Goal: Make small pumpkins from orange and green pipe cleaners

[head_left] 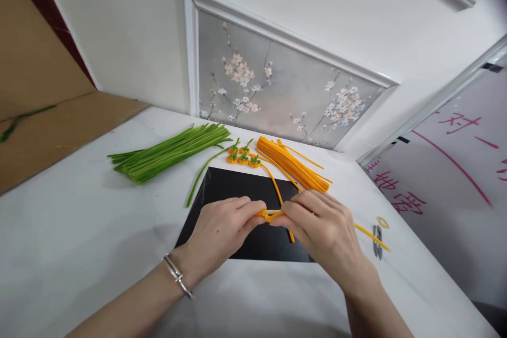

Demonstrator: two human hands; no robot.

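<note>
Above a black mat (253, 245), my left hand (225, 224) pinches one end of an orange pipe cleaner (273, 217) between thumb and fingers. My right hand (322, 229) grips the same pipe cleaner a short way to the right. A thin pale stick (273, 212) shows in the gap between the hands, with the pipe cleaner bent against it. An orange length sticks out to the right past my right hand. Another loose orange pipe cleaner (273, 179) lies across the mat behind the hands. My fingertips partly hide the held pieces.
Behind the mat lie a bundle of green pipe cleaners (170, 153), several small orange pieces with green tops (243, 158), and an orange bundle (295, 163). One green stem (204, 171) curves beside the mat. Metal scissors or pliers (377, 243) and a tape-like ring (382, 222) lie right.
</note>
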